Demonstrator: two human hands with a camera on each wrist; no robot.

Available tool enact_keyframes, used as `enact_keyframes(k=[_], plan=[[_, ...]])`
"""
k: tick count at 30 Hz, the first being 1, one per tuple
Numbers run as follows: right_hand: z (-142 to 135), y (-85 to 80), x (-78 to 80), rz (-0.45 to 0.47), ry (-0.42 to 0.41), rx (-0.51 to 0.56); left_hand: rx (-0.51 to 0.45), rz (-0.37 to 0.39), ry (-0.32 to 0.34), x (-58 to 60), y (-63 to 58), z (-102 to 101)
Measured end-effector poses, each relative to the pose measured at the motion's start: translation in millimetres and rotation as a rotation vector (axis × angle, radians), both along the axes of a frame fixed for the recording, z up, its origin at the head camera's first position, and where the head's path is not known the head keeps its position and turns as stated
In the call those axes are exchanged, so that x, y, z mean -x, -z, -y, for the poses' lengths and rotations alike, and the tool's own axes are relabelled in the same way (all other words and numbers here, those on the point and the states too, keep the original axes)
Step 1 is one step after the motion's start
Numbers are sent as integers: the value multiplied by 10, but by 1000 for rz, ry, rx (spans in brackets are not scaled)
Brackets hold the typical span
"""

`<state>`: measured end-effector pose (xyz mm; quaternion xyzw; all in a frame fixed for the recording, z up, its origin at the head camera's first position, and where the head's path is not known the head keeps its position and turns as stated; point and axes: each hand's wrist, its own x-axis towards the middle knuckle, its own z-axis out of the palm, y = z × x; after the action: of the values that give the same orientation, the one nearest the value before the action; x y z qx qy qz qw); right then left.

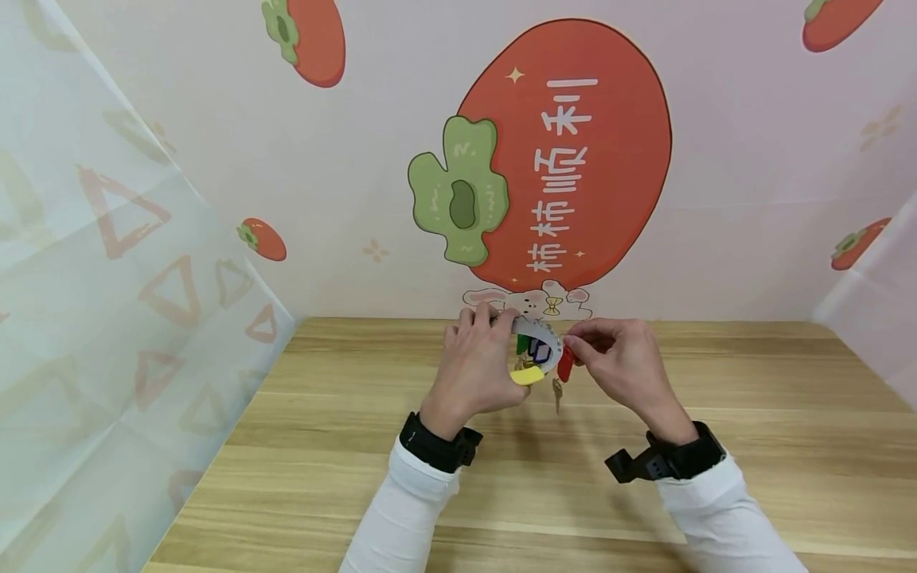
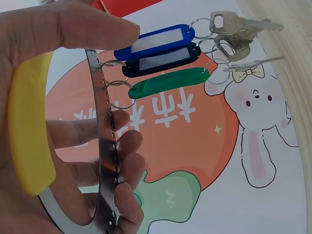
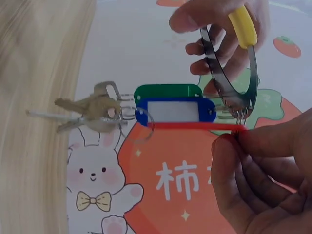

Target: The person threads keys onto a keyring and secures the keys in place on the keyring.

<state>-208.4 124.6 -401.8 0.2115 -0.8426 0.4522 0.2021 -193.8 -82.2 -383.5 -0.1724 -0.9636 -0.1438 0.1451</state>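
Note:
My left hand (image 1: 474, 358) grips a metal key holder with small holes along its curved band (image 2: 108, 146) and a yellow handle (image 1: 528, 376). Its fingers pass through the loop and curl over the band. Hanging by split rings are a green key tag (image 2: 168, 83), a blue key tag (image 2: 155, 41) and a dark blue key tag (image 2: 161, 62), with keys (image 3: 95, 109) at their far ends. My right hand (image 1: 622, 358) pinches the holder end of a red key tag (image 3: 195, 126), right beside the band. A key (image 1: 558, 394) dangles below the red tag.
Both hands are held above the wooden table (image 1: 322, 446). Behind it stands a pale backdrop (image 1: 738, 159) printed with a large persimmon (image 1: 616, 159). Another pale printed sheet (image 1: 107, 278) borders the table's left side.

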Motion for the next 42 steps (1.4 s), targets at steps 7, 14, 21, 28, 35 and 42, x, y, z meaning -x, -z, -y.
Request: enact_keyframes(k=[7, 14, 21, 28, 35, 42], plan=[[-24, -15, -8, -10, -21, -23, -10, 25, 8, -3, -7, 15], [-33, -31, 1, 62, -11, 3, -40, 30, -3, -8, -21, 9], [6, -23, 7, 155, -4, 72, -33, 1, -35, -8, -19, -4], [22, 0, 8, 111, 20, 52, -19, -5, -41, -5, -14, -5], [1, -14, 3, 51, -30, 33, -15, 8, -19, -10, -16, 10], [-6, -18, -6, 42, -35, 1, -35, 22, 4, -15, -23, 17]])
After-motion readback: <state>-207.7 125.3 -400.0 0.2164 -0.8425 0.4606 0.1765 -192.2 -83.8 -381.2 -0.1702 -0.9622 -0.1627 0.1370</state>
